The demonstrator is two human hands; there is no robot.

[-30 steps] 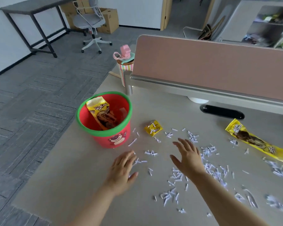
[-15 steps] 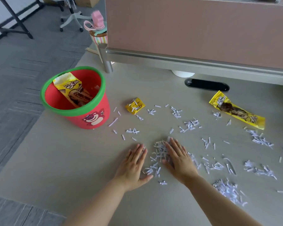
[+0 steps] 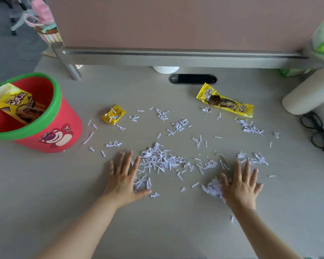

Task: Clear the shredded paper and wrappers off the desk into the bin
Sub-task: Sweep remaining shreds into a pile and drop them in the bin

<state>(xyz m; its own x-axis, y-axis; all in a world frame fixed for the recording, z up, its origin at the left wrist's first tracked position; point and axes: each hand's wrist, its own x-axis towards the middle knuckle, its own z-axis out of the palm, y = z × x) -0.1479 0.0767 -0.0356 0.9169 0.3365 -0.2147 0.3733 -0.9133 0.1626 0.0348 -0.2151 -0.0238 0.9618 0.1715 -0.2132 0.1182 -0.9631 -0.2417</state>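
Observation:
White shredded paper [image 3: 158,160] lies scattered over the middle of the grey desk [image 3: 45,184], thickest between my hands. My left hand [image 3: 124,179] rests flat, fingers spread, at the pile's left edge. My right hand [image 3: 240,186] lies flat and open further right, beside a small clump of shreds [image 3: 213,188]. A red bin with a green rim [image 3: 51,116] stands at the left with one yellow wrapper [image 3: 9,101] inside. A small yellow wrapper [image 3: 113,114] and a long yellow wrapper [image 3: 225,100] lie on the desk beyond the shreds.
A pink partition panel [image 3: 176,21] on a metal rail walls off the back. Black glasses [image 3: 318,130] and a white cylinder [image 3: 309,92] sit at the right edge. A black cable slot [image 3: 193,79] is at the back, a striped bottle [image 3: 45,28] behind the bin.
My right hand has swung out to the right, away from my left hand, leaving a gathered heap of shreds between them. The view has tilted down and closer to the desk.

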